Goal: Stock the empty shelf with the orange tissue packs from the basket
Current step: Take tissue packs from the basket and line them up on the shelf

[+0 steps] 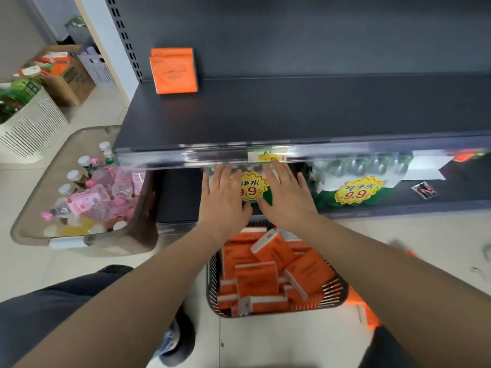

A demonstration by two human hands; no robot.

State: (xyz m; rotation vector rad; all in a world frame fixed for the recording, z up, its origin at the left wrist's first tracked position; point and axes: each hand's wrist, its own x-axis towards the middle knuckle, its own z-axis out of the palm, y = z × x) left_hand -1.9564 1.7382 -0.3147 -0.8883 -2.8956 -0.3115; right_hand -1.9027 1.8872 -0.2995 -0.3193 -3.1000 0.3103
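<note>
Two orange tissue packs (pixel 174 71) stand upright, one behind the other, at the back left of the dark shelf (pixel 292 112). On the floor below sits a dark wire basket (pixel 333 294) full of several orange tissue packs (pixel 265 269). My left hand (pixel 223 200) and my right hand (pixel 285 197) hover side by side, palms down with fingers straight, just under the shelf's front edge and above the far end of the basket. Both hands hold nothing.
A clear tub (pixel 32 208) of pink and yellow bottles stands on the floor at left. Behind it are a white slatted basket (pixel 34 126) and a cardboard box (pixel 71 83). Bottled water packs with 9.9 price stickers (pixel 356 189) fill the lower shelf.
</note>
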